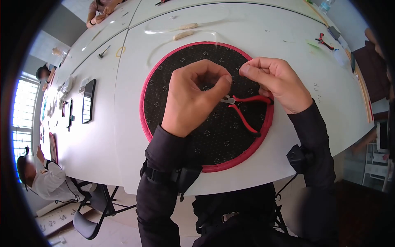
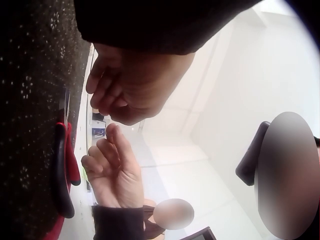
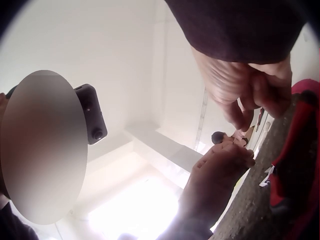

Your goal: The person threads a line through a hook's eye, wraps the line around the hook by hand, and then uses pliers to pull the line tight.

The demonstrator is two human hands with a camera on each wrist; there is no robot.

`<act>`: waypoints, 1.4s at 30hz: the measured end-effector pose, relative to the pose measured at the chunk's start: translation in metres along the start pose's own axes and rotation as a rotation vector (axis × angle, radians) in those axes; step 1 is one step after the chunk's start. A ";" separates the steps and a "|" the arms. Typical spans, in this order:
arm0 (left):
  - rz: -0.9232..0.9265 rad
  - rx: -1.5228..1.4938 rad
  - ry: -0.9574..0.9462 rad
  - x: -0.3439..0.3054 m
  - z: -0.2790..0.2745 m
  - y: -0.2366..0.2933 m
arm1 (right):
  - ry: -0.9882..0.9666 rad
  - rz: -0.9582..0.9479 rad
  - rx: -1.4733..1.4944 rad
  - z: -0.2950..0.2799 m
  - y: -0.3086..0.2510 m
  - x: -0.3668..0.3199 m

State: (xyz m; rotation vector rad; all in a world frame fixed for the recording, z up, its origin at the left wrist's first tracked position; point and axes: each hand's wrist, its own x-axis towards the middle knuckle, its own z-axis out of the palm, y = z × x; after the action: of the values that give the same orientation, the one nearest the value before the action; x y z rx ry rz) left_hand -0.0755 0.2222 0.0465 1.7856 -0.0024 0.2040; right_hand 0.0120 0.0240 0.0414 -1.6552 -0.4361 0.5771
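Both hands are raised over a round dark mat (image 1: 197, 152) with a red padded rim. My left hand (image 1: 191, 96) has its thumb and index fingertips together in a pinch, the other fingers curled. Facing it across a small gap, my right hand (image 1: 277, 80) pinches thumb against index finger in the same way. What the fingertips hold is too fine to make out. Under and between the hands lie pliers with red-and-black handles (image 1: 245, 119), their metal jaws partly hidden behind the left hand. The right wrist view shows their red handle (image 3: 295, 142) close below the right hand.
Beyond the mat lie two pale handles (image 1: 183, 35) with clear loops of line. A phone (image 1: 88, 101) and a yellow ring (image 1: 120, 51) are to the left. Another pair of pliers (image 1: 325, 41) lies far right. People sit at the far and left table edges.
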 end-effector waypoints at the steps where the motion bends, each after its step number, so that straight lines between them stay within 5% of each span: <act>1: -0.028 -0.036 0.009 0.000 0.000 0.001 | 0.004 0.003 0.009 0.000 -0.001 0.000; 10: -0.040 -0.141 0.031 0.003 -0.005 -0.004 | 0.018 -0.083 0.000 0.006 -0.008 -0.004; 19: 0.093 0.082 0.162 0.002 0.006 -0.012 | -0.027 -0.197 -0.210 0.019 -0.016 -0.013; 28: 0.167 0.272 0.011 -0.003 0.012 -0.002 | 0.007 -0.233 -0.191 0.008 -0.002 -0.002; 30: 0.219 0.216 0.018 -0.002 0.012 -0.006 | 0.034 -0.308 -0.144 0.007 0.008 0.004; 36: 0.126 0.006 0.054 -0.004 0.009 0.005 | 0.003 -0.084 -0.159 0.006 -0.010 -0.005; 42: 0.118 -0.081 0.145 -0.004 0.007 0.008 | 0.018 -0.152 -0.035 0.017 -0.004 -0.005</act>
State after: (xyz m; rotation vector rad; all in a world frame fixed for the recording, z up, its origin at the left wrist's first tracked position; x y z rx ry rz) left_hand -0.0793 0.2134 0.0526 1.6880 -0.0122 0.4125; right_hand -0.0017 0.0353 0.0444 -1.6433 -0.5557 0.4436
